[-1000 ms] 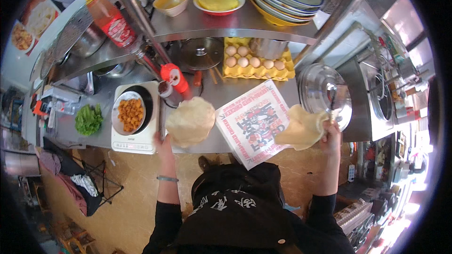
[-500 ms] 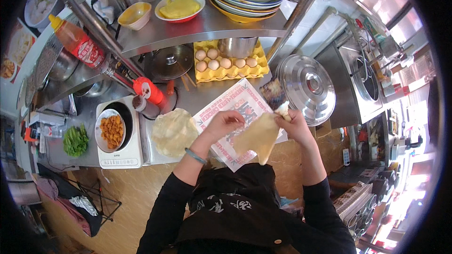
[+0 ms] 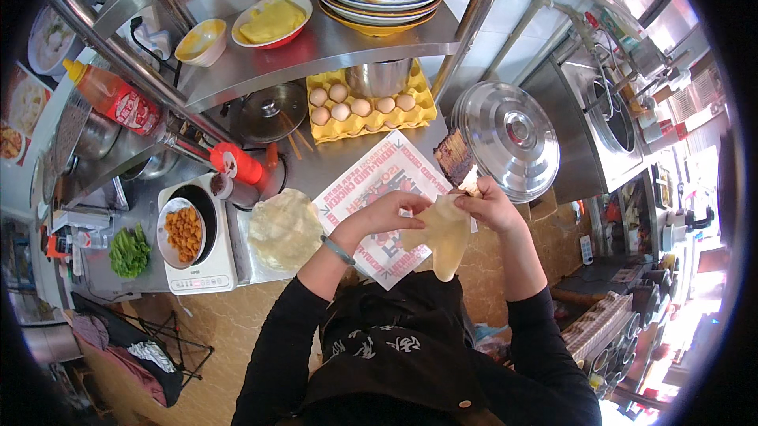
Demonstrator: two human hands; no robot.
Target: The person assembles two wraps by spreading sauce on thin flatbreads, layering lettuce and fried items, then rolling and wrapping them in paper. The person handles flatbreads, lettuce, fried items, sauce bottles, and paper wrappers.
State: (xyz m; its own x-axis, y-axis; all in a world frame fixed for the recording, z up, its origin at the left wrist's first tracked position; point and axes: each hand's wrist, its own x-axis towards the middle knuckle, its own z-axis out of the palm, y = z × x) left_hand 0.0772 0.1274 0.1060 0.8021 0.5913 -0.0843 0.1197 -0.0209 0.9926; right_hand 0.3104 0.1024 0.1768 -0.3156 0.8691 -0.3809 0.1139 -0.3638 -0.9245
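Note:
A thin, limp, pale beige sheet (image 3: 448, 246) hangs between my hands, dough-like and slightly see-through. Its upper right corner is pinched in my right hand (image 3: 496, 206). My left hand (image 3: 387, 214), a bracelet on its wrist, has thumb and forefinger curled at the sheet's left edge. A crumpled whitish piece (image 3: 471, 180) shows by my right fingertips; I cannot tell whether it belongs to the sheet. Below lies printed paper (image 3: 359, 189), partly covered by my left hand. A round pale flatbread (image 3: 284, 228) rests on the counter to the left.
A yellow egg tray (image 3: 371, 127) with several eggs and a metal pot is behind the paper. A steel lid (image 3: 509, 142) stands at right, beside a dark charred-looking piece (image 3: 454, 157). At left are a hotplate (image 3: 201, 280), a bowl of orange-brown chunks (image 3: 181, 232) and lettuce (image 3: 129, 251).
My left hand has moved right to the sheet's edge. The sheet now hangs narrower, its lower end drooping. The whole view has shifted slightly.

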